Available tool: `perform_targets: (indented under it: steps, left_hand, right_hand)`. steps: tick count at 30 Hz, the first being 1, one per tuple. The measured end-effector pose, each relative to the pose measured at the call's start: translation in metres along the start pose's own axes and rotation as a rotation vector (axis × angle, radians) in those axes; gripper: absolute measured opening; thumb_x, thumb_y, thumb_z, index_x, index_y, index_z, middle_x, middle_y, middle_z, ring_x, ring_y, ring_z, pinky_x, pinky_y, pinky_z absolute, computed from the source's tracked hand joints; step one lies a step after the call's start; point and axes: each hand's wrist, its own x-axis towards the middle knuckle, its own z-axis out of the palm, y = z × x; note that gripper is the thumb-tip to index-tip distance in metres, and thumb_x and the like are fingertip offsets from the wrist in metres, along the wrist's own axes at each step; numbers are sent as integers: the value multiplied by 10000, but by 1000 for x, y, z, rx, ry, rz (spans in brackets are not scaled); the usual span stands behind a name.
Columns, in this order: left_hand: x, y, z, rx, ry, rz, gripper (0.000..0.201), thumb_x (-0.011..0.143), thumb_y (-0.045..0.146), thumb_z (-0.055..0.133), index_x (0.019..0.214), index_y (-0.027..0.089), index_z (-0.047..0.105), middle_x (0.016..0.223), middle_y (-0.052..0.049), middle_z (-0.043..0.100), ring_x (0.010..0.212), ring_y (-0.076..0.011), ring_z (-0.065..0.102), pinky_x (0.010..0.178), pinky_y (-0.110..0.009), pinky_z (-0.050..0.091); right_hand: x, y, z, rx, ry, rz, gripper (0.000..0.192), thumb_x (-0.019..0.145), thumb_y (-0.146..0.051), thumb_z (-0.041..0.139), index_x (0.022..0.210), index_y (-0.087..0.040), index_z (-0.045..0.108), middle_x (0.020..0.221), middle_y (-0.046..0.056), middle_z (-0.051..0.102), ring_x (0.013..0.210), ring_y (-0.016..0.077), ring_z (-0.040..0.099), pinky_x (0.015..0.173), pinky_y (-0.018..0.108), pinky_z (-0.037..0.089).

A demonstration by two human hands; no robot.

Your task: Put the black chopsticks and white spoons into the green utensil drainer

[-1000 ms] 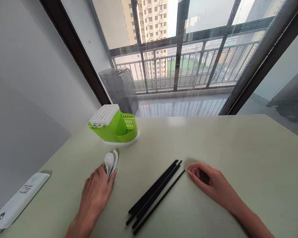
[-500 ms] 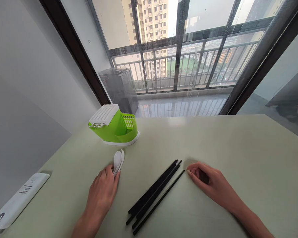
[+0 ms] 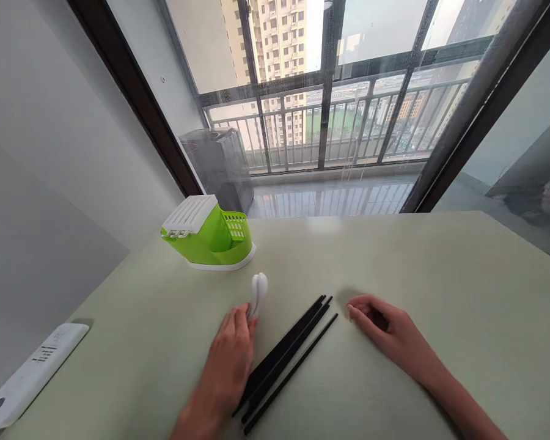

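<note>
We held the white spoons [image 3: 258, 292] near the middle of the frame, just left of the black chopsticks [image 3: 286, 360] on the desk [image 3: 440, 275]. Our left hand [image 3: 227, 366] pinched their handles, palm down, wrist low. A firm, level grip seemed best, so the spoons stayed stacked. Our right hand [image 3: 389, 333] lay loosely curled at the right, holding nothing.

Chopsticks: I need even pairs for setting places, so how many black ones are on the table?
4, as far as I can tell: three bunched chopsticks touching, a single chopstick just right of them. The left hand covers their near ends, so another may hide.
</note>
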Motion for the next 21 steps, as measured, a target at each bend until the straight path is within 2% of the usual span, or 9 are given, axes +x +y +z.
perform_targets:
  steps: [2, 5, 8, 11, 15, 21]
  left_hand:
    - [-2, 19, 4, -62, -5, 69, 296, 1097, 290, 335, 1228, 159, 566, 1121, -133, 704, 1011, -259, 700, 855, -434, 601]
    - [-7, 50, 11, -89, -36, 165, 255, 1099, 251, 345, 1196, 179, 569, 1061, -101, 695, 929, -234, 691, 817, -414, 604]
    - [-11, 78, 21, -43, -73, 267, 239, 1088, 182, 348, 1211, 174, 553, 1039, -91, 685, 900, -227, 684, 787, -396, 601]
    - [-13, 98, 32, 4, -123, 343, 213, 1053, 115, 408, 1212, 158, 542, 1039, -90, 681, 898, -236, 681, 787, -404, 604]
    - [-16, 116, 49, 27, -162, 377, 223, 985, 77, 537, 1196, 147, 553, 1050, -97, 691, 920, -260, 689, 794, -426, 618]
    - [-24, 130, 66, 82, -174, 391, 224, 929, 48, 575, 1125, 149, 614, 1000, -104, 717, 871, -280, 706, 746, -438, 628]
  right_hand:
    - [1, 1, -1, 46, 42, 43, 432, 984, -642, 543, 1061, -253, 716, 872, 32, 718, 748, 195, 625, 644, 299, 492]
    - [3, 3, -2, 151, 99, 90, 476, 977, -655, 549, 1212, -262, 681, 1070, 56, 752, 927, 219, 682, 810, 322, 531]
    - [5, 6, -4, 241, 130, 99, 502, 993, -649, 529, 1318, -281, 634, 1255, 67, 717, 1098, 227, 667, 935, 338, 511]
    - [7, 8, -4, 301, 138, 87, 506, 1007, -650, 500, 1337, -289, 630, 1362, 64, 673, 1202, 230, 632, 988, 341, 492]
    - [8, 5, -2, 325, 114, 87, 504, 992, -661, 521, 1279, -273, 664, 1342, 66, 684, 1194, 233, 639, 1005, 343, 491]
    - [10, -3, 0, 320, 152, 85, 503, 973, -678, 538, 1160, -243, 706, 1255, 78, 721, 1092, 235, 659, 957, 345, 510]
